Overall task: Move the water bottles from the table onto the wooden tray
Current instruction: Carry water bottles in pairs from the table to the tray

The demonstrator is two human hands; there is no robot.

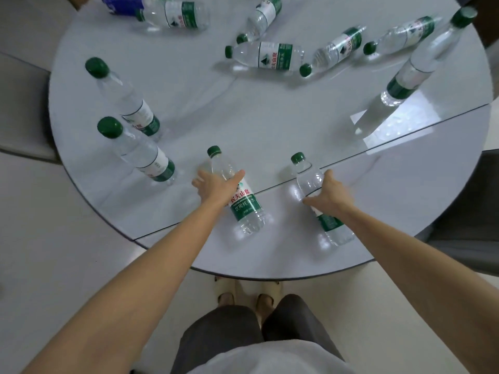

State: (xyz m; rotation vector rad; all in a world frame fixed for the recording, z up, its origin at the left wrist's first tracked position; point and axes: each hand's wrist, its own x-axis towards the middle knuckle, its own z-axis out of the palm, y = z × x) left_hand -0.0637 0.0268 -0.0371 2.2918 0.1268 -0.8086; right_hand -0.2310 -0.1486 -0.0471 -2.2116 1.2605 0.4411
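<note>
Two bare arms reach out over the near edge of the round white table [270, 125]. Left hand [213, 184] wraps around one lying water bottle [237, 195], with the thumb over the top and the fingers curled under the clear part near the neck. Right hand [328, 193] wraps around a second lying bottle [317, 201] in the same way, thumb on the far side. Both bottles lie close to the near edge of the table, caps pointing away from the person.

To do this well, I think each hand should squeeze firmly around the middle, because these bottles are round, smooth and full, so they could slip or roll. Lift them straight up, then carry them level.

No wooden tray shows anywhere, so I cannot tell where the bottles must go.

More bottles wait on the table: two standing bottles [127, 103] on the left side, one tall standing bottle [421, 60] on the right side, and several lying bottles [270, 55] at the far side. A thin seam crosses the shiny tabletop, which reflects light. Below the table's near edge are a pale floor and the person's feet in slippers [248, 292].
</note>
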